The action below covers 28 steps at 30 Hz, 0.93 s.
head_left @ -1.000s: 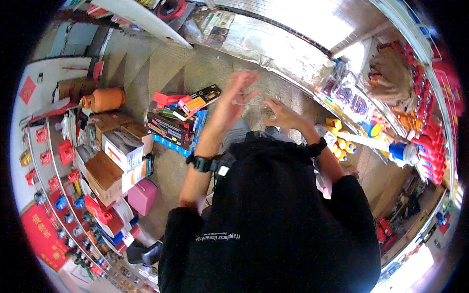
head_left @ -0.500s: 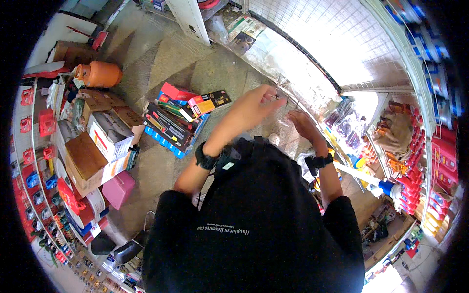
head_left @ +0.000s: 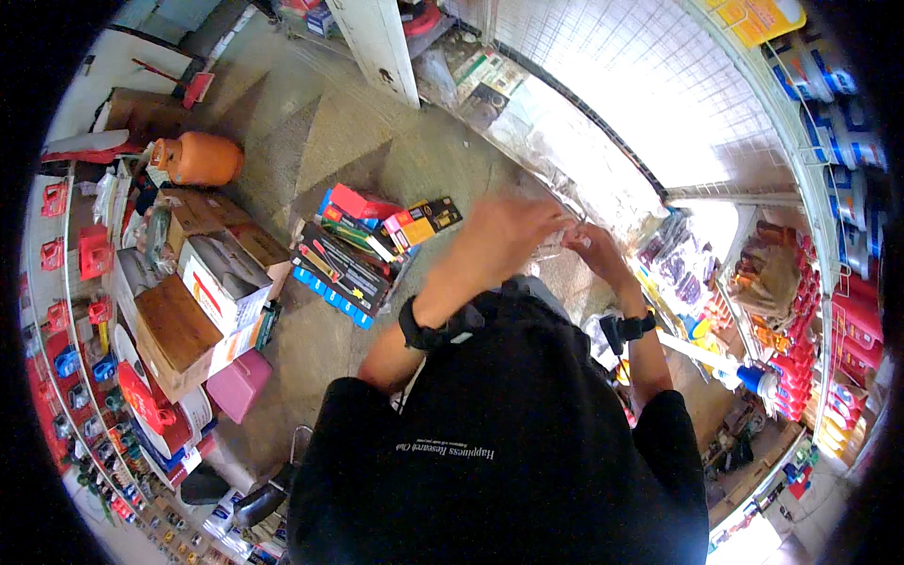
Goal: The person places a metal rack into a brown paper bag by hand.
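Note:
My left hand reaches forward in front of my chest, smeared by motion, so its fingers do not show clearly. Close to its fingertips is my right hand, fingers curled and pinched together. Between the two hands there seems to be something small and pale, too blurred to name. Each wrist has a black band. On the floor left of my left hand lies a pile of flat packaged boxes, black, red, yellow and blue.
An orange gas cylinder stands at far left, behind stacked cardboard boxes and a pink case. A low ledge runs beneath a wire mesh wall ahead. A white pole with a blue end and hanging goods crowd the right.
My left hand has moved right and nearer, up to my right hand, which has shifted slightly right and nearer. Their fingertips are now almost together. The view has turned a little.

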Motion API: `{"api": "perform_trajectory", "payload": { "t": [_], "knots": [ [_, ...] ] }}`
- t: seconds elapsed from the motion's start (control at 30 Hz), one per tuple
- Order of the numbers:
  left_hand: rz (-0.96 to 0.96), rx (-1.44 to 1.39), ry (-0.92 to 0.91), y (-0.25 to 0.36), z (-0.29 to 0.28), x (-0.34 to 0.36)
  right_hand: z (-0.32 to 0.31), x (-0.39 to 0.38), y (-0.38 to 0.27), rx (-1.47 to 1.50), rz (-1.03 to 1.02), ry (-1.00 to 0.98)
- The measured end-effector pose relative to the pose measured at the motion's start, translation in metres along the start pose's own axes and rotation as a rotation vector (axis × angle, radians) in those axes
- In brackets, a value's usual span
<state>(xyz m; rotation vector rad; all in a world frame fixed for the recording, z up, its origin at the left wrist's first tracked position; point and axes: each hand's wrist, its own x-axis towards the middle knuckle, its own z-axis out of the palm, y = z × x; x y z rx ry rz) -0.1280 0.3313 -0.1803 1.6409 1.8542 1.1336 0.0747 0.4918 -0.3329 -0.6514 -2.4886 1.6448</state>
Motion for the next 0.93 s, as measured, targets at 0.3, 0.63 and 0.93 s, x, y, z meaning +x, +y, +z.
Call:
{"api": "perform_trajectory", "payload": {
  "t": [0.3, 0.63, 0.93],
  "knots": [
    [0.254, -0.019, 0.284, 0.026, -0.004, 0.016, 0.008, 0.018, 0.018, -0.105, -0.024, 0.088],
    [0.558, 0.007, 0.492, 0.044, -0.034, 0.023, 0.003, 0.037, -0.003, 0.082, 0.051, -0.087],
    [0.308, -0.563, 0.963, 0.006, -0.076, -0.034, 0.001, 0.054, 0.07, -0.384, -0.081, -0.098]
  ]
}}
